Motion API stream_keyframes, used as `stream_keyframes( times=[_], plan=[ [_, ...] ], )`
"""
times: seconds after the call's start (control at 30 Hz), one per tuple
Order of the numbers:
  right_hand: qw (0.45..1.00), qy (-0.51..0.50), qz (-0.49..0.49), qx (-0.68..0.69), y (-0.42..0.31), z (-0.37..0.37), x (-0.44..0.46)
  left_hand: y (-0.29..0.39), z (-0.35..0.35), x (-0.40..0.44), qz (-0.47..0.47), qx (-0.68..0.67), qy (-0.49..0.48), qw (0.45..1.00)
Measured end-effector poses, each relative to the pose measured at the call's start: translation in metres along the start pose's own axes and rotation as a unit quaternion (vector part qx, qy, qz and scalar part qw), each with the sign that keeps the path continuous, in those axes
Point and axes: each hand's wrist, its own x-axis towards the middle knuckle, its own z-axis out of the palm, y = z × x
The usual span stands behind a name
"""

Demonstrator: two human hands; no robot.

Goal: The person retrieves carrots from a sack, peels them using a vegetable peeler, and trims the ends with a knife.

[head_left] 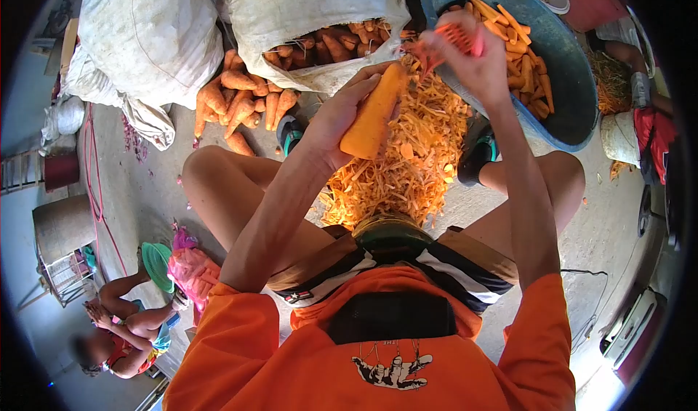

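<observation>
My left hand [338, 117] is closed around a large carrot [374, 117], its orange surface smooth and bright, held tilted above the peelings. Up and to the right, my right hand [480, 66] grips a red peeler [454, 39], apart from the carrot and slightly blurred. Beneath both hands a long heap of carrot peelings [429, 135] covers the floor between my legs. Peeled carrots [534, 77] lie inside a blue tub [574, 113] just beyond my right hand. Unpeeled, browner carrots [236, 95] are piled on the floor to the left.
An open white sack [313, 4] spills more unpeeled carrots at the top. Beside it stands another full white sack [142, 37]. At lower left another person [134, 331] sits near a green basket [156, 266]. A pink hose [91, 164] runs along the floor.
</observation>
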Motion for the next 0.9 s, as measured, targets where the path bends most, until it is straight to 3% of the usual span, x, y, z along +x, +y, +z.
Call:
stream_keyframes(
  times=[0.1,0.13,0.17,0.23,0.3,0.37,0.4,0.43,0.47,0.5,0.53,0.63,0.7,0.77,0.8,0.83,0.9],
  plan=[
    [0.999,0.011,0.003,0.05,-0.008,-0.006,0.006,0.003,-0.005,0.003,-0.023,-0.029,-0.031,0.999],
    [0.983,-0.055,0.051,0.168,-0.024,0.005,-0.002,0.008,-0.009,0.004,-0.059,-0.05,-0.046,0.996],
    [0.983,-0.056,0.049,0.169,-0.03,0.014,-0.012,0.005,-0.007,0.006,-0.057,-0.05,-0.045,0.996],
    [0.977,-0.169,-0.111,-0.064,-0.03,0.028,-0.027,0.006,0.013,0.006,-0.004,-0.075,0.049,0.996],
    [0.982,-0.179,-0.041,-0.051,-0.019,0.019,-0.025,0.001,-0.005,0.003,-0.005,-0.051,0.016,0.999],
    [1.0,-0.003,0.025,-0.016,-0.003,0.002,0.001,-0.001,-0.005,0.005,0.0,-0.027,-0.029,0.999],
    [0.992,0.037,-0.053,-0.111,-0.009,-0.005,0.01,-0.002,0.001,0.005,0.005,-0.043,-0.007,0.999],
    [0.991,0.038,-0.055,-0.113,-0.013,-0.003,0.008,-0.001,0.004,0.005,0.012,-0.059,0.016,0.998],
    [0.998,-0.016,0.013,0.058,-0.018,0.002,0.0,0.001,0.005,0.004,0.021,-0.035,0.01,0.999],
    [0.968,-0.072,0.082,0.227,-0.031,0.01,-0.006,0.001,0.002,0.007,0.023,-0.035,0.01,0.999],
    [0.996,-0.072,-0.053,-0.001,-0.028,0.019,-0.018,0.0,-0.002,0.01,0.029,-0.029,-0.005,0.999],
    [0.987,-0.105,-0.114,-0.035,-0.015,0.025,-0.024,0.0,-0.005,0.008,0.021,-0.029,-0.014,0.999],
    [0.993,-0.045,-0.056,-0.094,-0.006,0.002,-0.009,-0.002,-0.01,0.004,0.001,-0.034,-0.012,0.999],
    [0.988,0.037,-0.029,-0.15,-0.001,-0.017,0.005,-0.001,-0.018,0.009,-0.01,-0.036,-0.083,0.996],
    [0.999,0.028,0.014,-0.018,0.001,-0.01,0.002,-0.001,0.001,0.008,0.009,-0.03,0.036,0.999],
    [0.999,0.027,0.011,-0.018,-0.013,-0.001,-0.002,0.001,-0.004,0.01,0.011,-0.03,0.035,0.999],
    [0.989,-0.133,-0.004,0.068,-0.042,0.017,-0.022,0.008,-0.013,0.01,-0.055,-0.088,-0.052,0.993]
  ],
)
